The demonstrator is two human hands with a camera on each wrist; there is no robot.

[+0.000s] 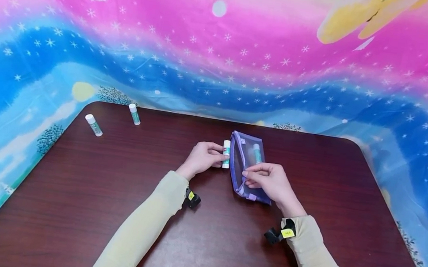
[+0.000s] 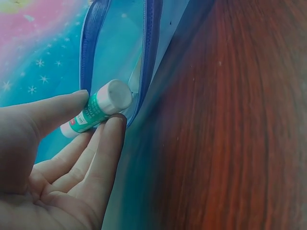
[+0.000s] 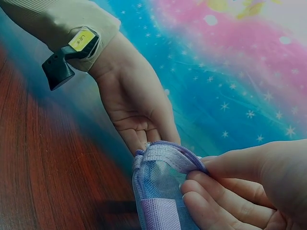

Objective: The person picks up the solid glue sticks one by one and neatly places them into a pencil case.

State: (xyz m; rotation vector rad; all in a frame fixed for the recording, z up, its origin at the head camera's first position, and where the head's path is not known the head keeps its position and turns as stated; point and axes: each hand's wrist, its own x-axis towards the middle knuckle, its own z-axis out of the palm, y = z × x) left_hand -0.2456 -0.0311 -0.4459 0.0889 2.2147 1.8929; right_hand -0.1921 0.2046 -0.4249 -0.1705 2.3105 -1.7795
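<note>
Glue stick (image 2: 98, 106) is at the open mouth of the purple mesh zip pouch (image 1: 247, 148), not inside yet; can't tell if it touches the rim. Left hand (image 1: 204, 157) has it, fingers pinched on the barrel, thumb opposite. Right hand (image 1: 272, 183): fingers clamped on the pouch's zip edge, mouth gaping toward the stick. Enclosed glue stick (image 1: 257, 153) shows through the mesh. Reads as the insertion step. Next move probably calls for holding the mouth wide, pushing the stick past the zip, then letting go. Nearer loose stick (image 1: 94, 125) and farther loose stick (image 1: 134, 114) sit on the worktop (image 1: 200, 247), well left of the pouch
</note>
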